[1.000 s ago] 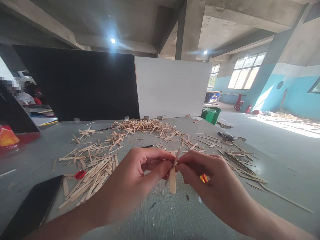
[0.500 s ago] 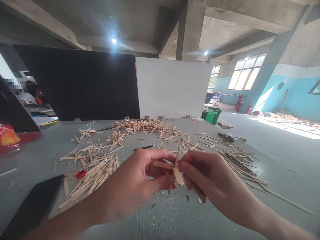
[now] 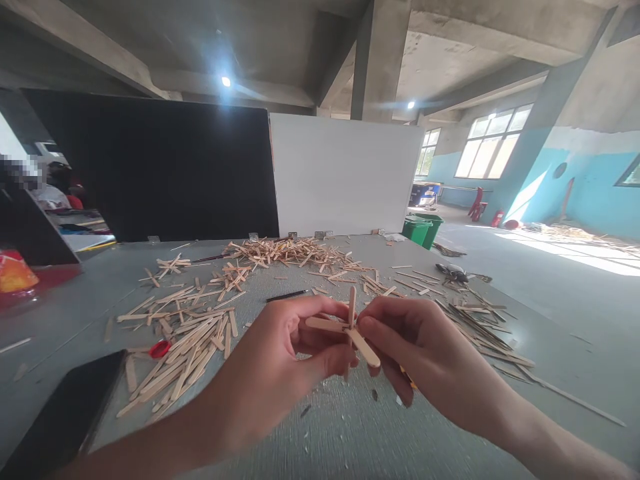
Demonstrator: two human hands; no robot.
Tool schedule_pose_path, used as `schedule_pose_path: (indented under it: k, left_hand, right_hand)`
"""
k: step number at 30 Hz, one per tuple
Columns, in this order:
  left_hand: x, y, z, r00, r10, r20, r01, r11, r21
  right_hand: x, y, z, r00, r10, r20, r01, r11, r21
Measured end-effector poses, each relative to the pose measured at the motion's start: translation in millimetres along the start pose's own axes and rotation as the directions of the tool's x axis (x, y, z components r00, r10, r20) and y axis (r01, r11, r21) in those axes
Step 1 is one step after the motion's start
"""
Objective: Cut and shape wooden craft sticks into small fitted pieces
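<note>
Both hands meet over the near part of the grey table around a small assembly of crossed wooden craft sticks (image 3: 365,348), its arms pointing left, up and toward me. My left hand (image 3: 280,353) is closed on it, with the thumb below and the fingers curled behind. At the joint, my right hand (image 3: 420,340) pinches the assembly between thumb and forefinger. A bit of something yellow (image 3: 413,384) shows under the right hand's lower fingers, too hidden to name. Left of my hands, a pile of loose craft sticks (image 3: 185,353) lies beside a red ring-shaped cap (image 3: 160,349).
A dark phone-like slab (image 3: 65,413) lies at the near left. More sticks (image 3: 295,252) are heaped at the back, before a black panel (image 3: 175,173) and a white panel (image 3: 345,177). A black pen (image 3: 287,296) lies behind my hands; thin strips (image 3: 490,333) lie right.
The stick assembly has turned slightly between my hands; its near arm now points further right and its upper arm stands straighter. Something yellow now shows beneath my right hand.
</note>
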State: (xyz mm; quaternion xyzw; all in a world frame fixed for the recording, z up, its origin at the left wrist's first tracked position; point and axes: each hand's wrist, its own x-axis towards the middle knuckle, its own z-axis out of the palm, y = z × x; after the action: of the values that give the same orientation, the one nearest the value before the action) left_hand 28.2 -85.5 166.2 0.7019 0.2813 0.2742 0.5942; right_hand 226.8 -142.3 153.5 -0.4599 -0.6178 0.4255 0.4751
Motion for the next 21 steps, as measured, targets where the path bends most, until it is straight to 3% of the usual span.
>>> schedule_pose_path:
  k: [7, 17, 21]
  left_hand:
    - [4.1, 6.0, -2.3, 0.998, -0.035, -0.048, 0.04, 0.993, 0.11]
    - [6.9, -0.9, -2.8, 1.0, 0.01, -0.008, -0.01, 1.0, 0.003]
    - [7.4, -1.4, -3.7, 0.999, 0.032, -0.017, -0.029, 0.993, 0.118]
  right_hand:
    - [-0.6, 1.4, -0.2, 0.997, -0.033, -0.076, 0.025, 0.994, -0.106]
    - [1.7, 3.6, 3.4, 0.999, 0.019, -0.048, -0.024, 0.995, -0.094]
    - [3.3, 5.9, 0.2, 0.999, 0.027, -0.042, -0.032, 0.992, -0.125]
